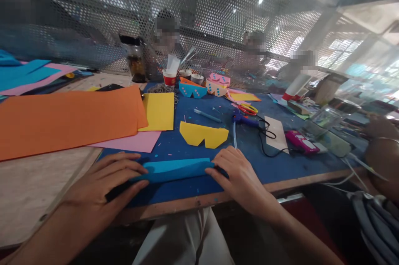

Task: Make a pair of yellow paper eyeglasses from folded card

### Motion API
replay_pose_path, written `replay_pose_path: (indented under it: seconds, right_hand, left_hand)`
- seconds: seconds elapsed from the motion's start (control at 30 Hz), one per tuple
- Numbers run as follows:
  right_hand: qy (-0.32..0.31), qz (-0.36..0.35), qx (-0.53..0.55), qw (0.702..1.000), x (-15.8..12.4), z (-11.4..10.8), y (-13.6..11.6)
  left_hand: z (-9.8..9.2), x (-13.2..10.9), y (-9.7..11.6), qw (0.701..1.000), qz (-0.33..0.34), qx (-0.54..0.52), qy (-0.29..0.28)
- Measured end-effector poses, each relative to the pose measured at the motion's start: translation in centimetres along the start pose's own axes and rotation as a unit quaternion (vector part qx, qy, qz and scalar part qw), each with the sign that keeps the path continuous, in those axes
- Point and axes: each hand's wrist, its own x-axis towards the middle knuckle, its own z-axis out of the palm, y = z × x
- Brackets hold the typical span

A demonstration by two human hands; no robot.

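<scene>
We hold a blue strip point(177, 170) lengthwise in front of us, close above the near edge of the blue table point(249, 169). Our left hand point(101, 179) is clamped on its left end, with the thumb on the near side and the fingers on the far side. Our right hand point(235, 171) pinches the right end between thumb and fingers. The two hands are well apart, and the strip is between them. It looks folded along its length; whether it touches the table, we cannot tell.

Just beyond the strip lies a yellow cutout point(205, 135) with a notch in its lower edge. Behind this cutout we see a pen point(208, 115), and to the right of the pen a glue gun point(246, 120), whose black cord runs toward a pink box point(301, 142). Scissors point(248, 109) lie just behind the gun.

On our left, orange sheets point(68, 119) partly cover a yellow sheet point(160, 111) and a pink sheet point(137, 142). Farther back stand a jar point(136, 65), a red and white cup point(169, 78) and a dotted blue cutout point(192, 90). At the far right, we see another person's arm point(382, 152).
</scene>
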Motion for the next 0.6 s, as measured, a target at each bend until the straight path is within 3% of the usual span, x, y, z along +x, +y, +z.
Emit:
replay_pose_path:
  seconds: [0.23,0.6]
  right_hand:
    - [-0.023,0.024,-0.012,0.999,0.8,-0.6,-0.4]
    - [-0.005,0.061,0.001,0.998,1.1,0.0,-0.5]
  left_hand:
    - [0.0,1.1,0.6,1.000,-0.001,0.023,0.010]
    - [0.7,1.0,0.8,0.998,-0.024,0.057,0.024]
